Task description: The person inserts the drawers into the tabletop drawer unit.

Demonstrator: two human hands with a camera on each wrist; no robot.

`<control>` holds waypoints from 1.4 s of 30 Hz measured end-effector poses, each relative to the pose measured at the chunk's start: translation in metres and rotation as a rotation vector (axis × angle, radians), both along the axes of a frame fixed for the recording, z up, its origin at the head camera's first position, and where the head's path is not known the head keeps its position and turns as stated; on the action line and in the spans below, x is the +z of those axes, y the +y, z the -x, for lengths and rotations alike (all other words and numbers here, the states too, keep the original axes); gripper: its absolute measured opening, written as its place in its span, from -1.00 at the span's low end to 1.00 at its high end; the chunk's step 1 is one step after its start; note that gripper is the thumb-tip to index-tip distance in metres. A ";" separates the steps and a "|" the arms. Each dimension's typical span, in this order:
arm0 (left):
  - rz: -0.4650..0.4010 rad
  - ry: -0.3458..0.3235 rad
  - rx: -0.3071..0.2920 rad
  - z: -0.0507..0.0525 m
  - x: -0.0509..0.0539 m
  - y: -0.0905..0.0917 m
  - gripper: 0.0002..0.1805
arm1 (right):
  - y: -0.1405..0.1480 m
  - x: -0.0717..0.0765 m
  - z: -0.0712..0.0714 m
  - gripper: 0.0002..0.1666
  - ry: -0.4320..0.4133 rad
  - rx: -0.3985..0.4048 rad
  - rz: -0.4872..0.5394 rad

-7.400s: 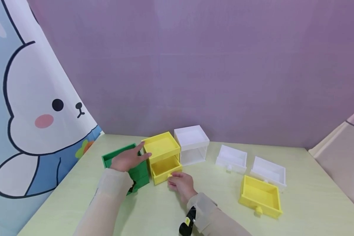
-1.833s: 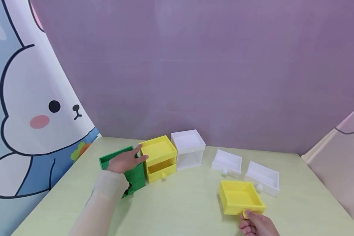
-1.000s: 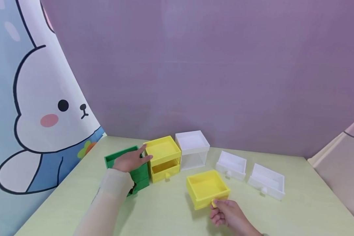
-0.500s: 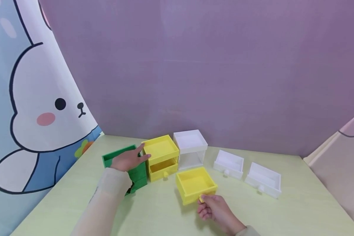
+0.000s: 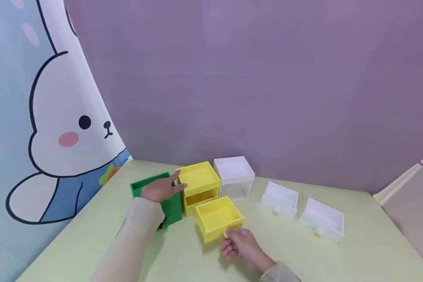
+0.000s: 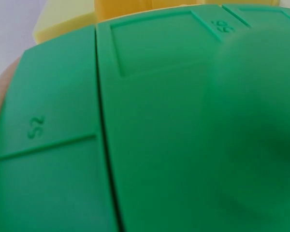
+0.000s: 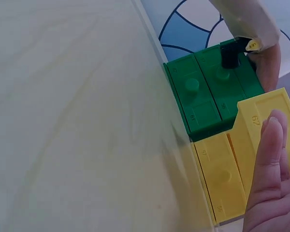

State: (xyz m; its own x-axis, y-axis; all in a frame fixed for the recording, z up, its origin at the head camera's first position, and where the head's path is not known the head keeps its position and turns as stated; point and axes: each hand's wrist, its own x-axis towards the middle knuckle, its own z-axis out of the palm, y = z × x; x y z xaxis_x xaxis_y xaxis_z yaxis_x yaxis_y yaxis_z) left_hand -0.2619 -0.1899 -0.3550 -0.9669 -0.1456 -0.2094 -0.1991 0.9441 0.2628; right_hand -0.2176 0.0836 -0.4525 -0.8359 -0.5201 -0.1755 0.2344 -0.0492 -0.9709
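My right hand (image 5: 244, 249) pinches the knob of a yellow drawer (image 5: 218, 217) and holds it, slightly tilted, just in front of the yellow cabinet (image 5: 198, 176). That cabinet has a drawer in its lower slot; its upper slot is partly hidden behind the held drawer. With spread fingers, my left hand (image 5: 161, 188) rests on the cabinet's left top edge, the palm over a green cabinet (image 5: 171, 207). The left wrist view is filled by the green drawer fronts (image 6: 154, 121). In the right wrist view the held drawer (image 7: 263, 116) stands above the lower yellow drawer (image 7: 221, 176).
A white cabinet (image 5: 234, 170) with an open front stands right of the yellow one. Two white drawers, one nearer (image 5: 322, 220) and one farther (image 5: 280, 199), lie on the table (image 5: 366, 243) at the right. A purple backdrop (image 5: 253, 86) rises behind.
The lower yellow drawer, earlier pulled partly out, has gone in. My right hand has taken the other yellow drawer from the right and carried it left to the cabinet. The left hand stays.
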 end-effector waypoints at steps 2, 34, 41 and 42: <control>-0.002 -0.002 0.003 0.000 0.000 0.000 -0.18 | -0.005 0.001 0.001 -0.73 0.005 -0.006 0.012; 0.027 -0.040 -0.002 0.006 0.002 0.003 -0.17 | -0.031 -0.002 0.025 -0.71 0.067 -0.006 0.031; 0.031 -0.039 -0.003 0.008 0.001 0.004 -0.17 | -0.032 -0.005 0.026 -0.70 0.045 -0.027 0.021; 0.027 -0.041 -0.005 0.008 0.000 0.004 -0.17 | -0.031 -0.006 0.026 -0.69 0.041 -0.032 0.019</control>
State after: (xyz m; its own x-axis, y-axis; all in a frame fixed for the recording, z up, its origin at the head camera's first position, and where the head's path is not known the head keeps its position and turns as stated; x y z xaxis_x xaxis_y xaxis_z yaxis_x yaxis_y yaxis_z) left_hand -0.2699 -0.1856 -0.3546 -0.9583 -0.1469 -0.2451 -0.2044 0.9518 0.2287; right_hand -0.2438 0.0522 -0.4580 -0.8584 -0.4961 -0.1306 0.1920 -0.0747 -0.9785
